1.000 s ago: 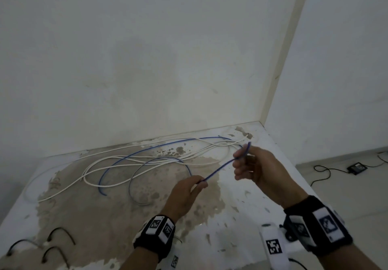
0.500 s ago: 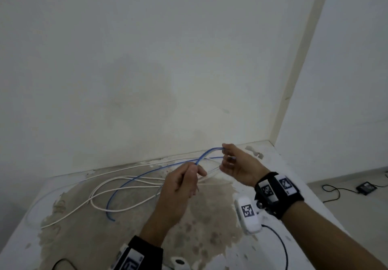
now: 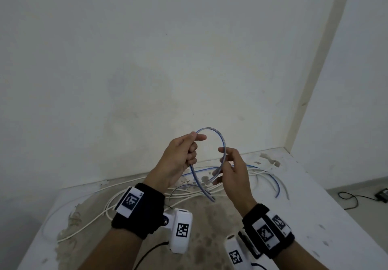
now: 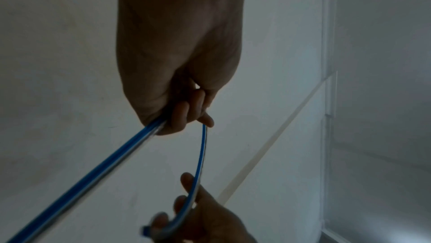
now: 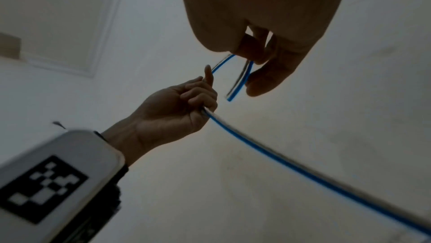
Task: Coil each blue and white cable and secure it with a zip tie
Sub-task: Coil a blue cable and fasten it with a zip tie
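A: Where is the blue and white cable (image 3: 218,141) right now?

B: Its first loop is up in the air above the worktop (image 3: 327,206), arching between both hands. The rest trails down to the back of the worktop, where it lies tangled among loose white cables (image 3: 88,223) along the wall edge.

A: And the grip?

B: The left hand (image 3: 178,160) has its fingers curled round the cable, with the strand leaving below the fist and the arch rising from the top of it. The right hand (image 3: 233,171) pinches the other side of the arch near the free end (image 3: 213,199), which pokes out below; its other fingers are loosely spread.

A: How should this loop be finished well?

B: I'd judge the right hand should bring its part across into the left fist, so the left holds both strands at one crossing point. Keep each later loop the same size, and let the cable twist slightly so it lies flat instead of kinking. Draw slack gently, since the trailing length could drag the white cables along.

A: The zip tie?

B: I can't see one in any view.
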{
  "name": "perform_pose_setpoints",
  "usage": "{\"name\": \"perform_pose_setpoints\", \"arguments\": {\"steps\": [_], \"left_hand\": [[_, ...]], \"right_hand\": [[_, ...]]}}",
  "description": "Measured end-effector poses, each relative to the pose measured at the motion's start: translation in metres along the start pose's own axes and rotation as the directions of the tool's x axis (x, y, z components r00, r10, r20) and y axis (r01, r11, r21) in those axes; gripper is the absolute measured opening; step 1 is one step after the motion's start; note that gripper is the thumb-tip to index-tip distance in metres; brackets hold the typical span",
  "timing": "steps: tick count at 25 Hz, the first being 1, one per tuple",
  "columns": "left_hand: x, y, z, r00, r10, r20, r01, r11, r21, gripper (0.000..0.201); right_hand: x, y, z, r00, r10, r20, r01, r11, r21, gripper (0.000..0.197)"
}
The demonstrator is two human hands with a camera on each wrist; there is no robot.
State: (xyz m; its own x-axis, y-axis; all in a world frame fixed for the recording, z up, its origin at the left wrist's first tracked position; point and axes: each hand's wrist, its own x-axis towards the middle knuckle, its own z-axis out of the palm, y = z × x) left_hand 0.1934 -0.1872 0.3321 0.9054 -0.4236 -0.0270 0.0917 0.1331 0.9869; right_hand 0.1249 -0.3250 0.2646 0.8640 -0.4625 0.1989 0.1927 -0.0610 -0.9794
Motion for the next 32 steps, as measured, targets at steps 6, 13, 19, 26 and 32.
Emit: {"name": "perform_pose_setpoints", "arguments": {"steps": [6,13,19,26,32], "left_hand": [[0.020,-0.016,0.009,0.997,-0.072,0.025,0.072,0.997,0.006,0.035],[0.028,-0.042,0.001,0.995,-0.094,0.038,0.088,0.987,0.135,0.029],[0.017,-0.063,0.002,0.998,-0.054,-0.043,0.049,0.994,-0.097,0.025],[0.026,-0.041,0.060,0.975,0.209,-0.071,-0.214,0.974,-0.070,0.023],[0.020,-0.045,0.059,0.967,0.249,-0.059,-0.252,0.965,-0.067,0.022]], "right_hand": [[0.036,0.006,-0.036,0.991,-0.113,0.069,0.129,0.943,-0.308,0.019],[0.075,0.005,-0.076,0.981,0.188,-0.049,-0.175,0.963,0.203,0.022],[0.075,0.019,-0.095,0.906,0.422,0.034,-0.412,0.863,0.293,0.012],[0.045,0.002,-0.041,0.802,0.524,0.286,-0.597,0.692,0.406,0.006],[0.044,-0.010,-0.029,0.720,0.604,0.343,-0.686,0.542,0.485,0.010]]}}
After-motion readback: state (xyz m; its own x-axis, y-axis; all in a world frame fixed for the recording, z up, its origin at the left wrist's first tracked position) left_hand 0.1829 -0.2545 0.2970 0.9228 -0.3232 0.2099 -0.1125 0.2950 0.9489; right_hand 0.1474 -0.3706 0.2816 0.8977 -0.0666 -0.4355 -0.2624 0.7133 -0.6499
